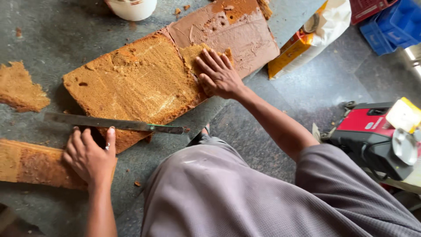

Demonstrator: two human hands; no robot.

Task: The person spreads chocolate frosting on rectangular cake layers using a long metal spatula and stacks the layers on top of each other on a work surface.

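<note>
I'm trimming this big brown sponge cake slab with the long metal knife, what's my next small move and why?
Probably draw the long metal knife on through the brown sponge cake slab. The blade lies across the slab's near edge, gripped by the left hand, while the right hand presses flat on top to steady it. A cut strip of cake already lies beside it on the grey counter.

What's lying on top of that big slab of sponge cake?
On the sponge slab rest a long metal blade across its near edge and the right hand, pressed flat. Brown cream coats its far end. The counter beneath is hidden.
</note>
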